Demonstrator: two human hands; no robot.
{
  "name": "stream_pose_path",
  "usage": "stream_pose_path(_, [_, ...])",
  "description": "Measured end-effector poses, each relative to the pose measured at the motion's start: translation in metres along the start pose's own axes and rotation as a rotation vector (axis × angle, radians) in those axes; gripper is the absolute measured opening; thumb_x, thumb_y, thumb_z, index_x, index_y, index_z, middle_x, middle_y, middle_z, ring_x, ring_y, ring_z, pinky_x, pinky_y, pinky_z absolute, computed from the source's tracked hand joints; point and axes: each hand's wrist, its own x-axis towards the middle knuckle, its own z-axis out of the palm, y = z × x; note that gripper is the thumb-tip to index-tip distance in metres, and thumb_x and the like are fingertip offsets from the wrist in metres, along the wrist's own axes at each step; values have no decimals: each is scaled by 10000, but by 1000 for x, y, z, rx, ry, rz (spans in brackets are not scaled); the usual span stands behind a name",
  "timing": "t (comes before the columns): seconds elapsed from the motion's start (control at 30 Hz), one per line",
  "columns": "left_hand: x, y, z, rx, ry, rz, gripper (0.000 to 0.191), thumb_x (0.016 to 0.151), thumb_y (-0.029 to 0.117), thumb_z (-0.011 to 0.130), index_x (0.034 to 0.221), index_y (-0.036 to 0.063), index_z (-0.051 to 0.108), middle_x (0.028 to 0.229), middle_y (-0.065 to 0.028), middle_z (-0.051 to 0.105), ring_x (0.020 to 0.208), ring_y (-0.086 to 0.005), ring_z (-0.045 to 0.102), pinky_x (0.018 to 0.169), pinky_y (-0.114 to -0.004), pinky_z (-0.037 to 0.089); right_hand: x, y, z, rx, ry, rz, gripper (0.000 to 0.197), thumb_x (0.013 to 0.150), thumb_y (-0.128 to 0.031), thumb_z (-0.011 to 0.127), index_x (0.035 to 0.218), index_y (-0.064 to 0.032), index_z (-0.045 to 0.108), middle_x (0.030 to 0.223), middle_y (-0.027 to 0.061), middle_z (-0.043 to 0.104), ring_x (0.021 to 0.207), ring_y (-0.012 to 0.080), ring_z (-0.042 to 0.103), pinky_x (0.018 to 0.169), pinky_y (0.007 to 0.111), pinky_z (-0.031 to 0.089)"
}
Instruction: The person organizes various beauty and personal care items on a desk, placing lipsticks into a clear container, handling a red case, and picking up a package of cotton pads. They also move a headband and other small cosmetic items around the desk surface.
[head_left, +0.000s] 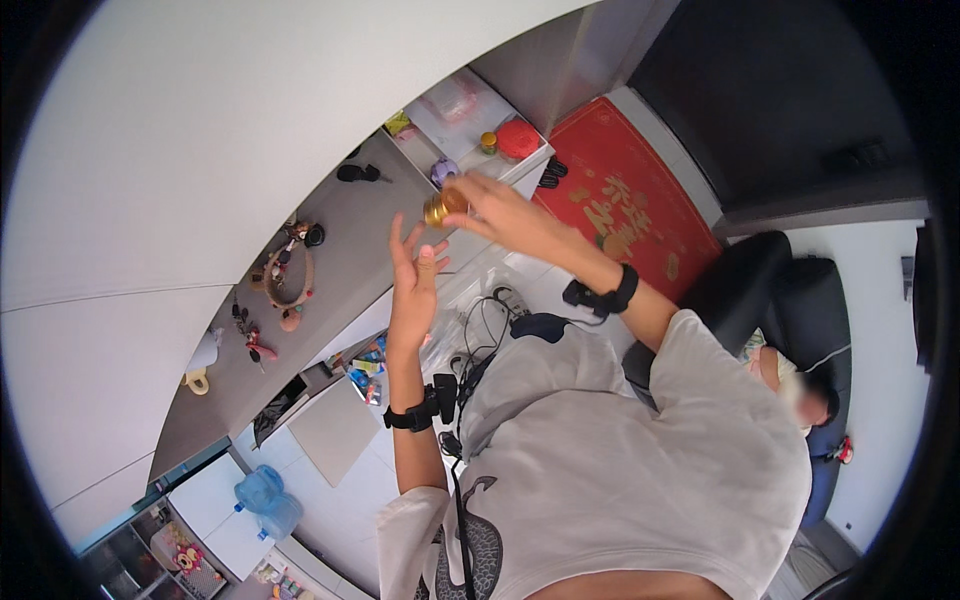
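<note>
My right hand (499, 214) grips a small jar with a shiny gold cap (435, 211) and an amber-brown body, tilted toward the left. Just below it, my left hand (414, 289) is raised with fingers spread and nothing in it; a small gap separates it from the jar. Beyond the jar is a white tray-like drawer or shelf (487, 166). It holds a purple item (444, 171), another small jar with a yellow lid (489, 142) and a red-topped container (518, 139).
A grey counter (337, 247) carries a headband (289, 277), keychains (251, 334) and dark small items. Below it is an open drawer (367, 371) with packets. A red mat (622, 195) covers the floor; a person (780, 375) sits on a black sofa (810, 300). Blue water bottles (266, 499) stand lower left.
</note>
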Motion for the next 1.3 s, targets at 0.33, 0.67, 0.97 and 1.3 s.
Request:
stream_pose_path(0.33, [-50, -13, -66, 171, 233, -92, 484, 1016, 245, 439, 1446, 101, 270, 1303, -190, 523, 1095, -243, 592, 953, -353, 452, 136, 111, 21, -120, -301, 37, 509, 831, -255, 673, 1237, -11, 487, 1192, 259, 546, 1067, 433, 548, 926, 460, 457])
stream_pose_path(0.67, [-129, -55, -91, -8, 408, -176, 393, 1000, 176, 444, 1371, 57, 386, 1150, -163, 631, 985, -227, 629, 893, -333, 478, 130, 142, 54, -94, -214, 114, 580, 796, -248, 695, 1288, -25, 484, 1308, 208, 519, 1204, 351, 498, 984, 423, 418])
stream_pose_path(0.97, [-136, -64, -98, 31, 378, -201, 360, 1007, 208, 432, 1331, 52, 447, 1136, -153, 636, 971, -212, 628, 870, -327, 484, 130, 140, 49, -109, -156, 81, 525, 815, -199, 656, 1277, -9, 492, 1293, 230, 518, 1192, 367, 499, 991, 420, 407])
stream_pose_path(1.3, [-125, -63, -118, -1, 306, -181, 336, 976, 186, 465, 1273, 31, 491, 1115, -124, 637, 951, -194, 627, 856, -297, 476, 87, 32, 67, 109, -105, 43, 275, 790, -42, 567, 1057, 27, 560, 1086, 232, 589, 995, 382, 582, 839, 443, 471])
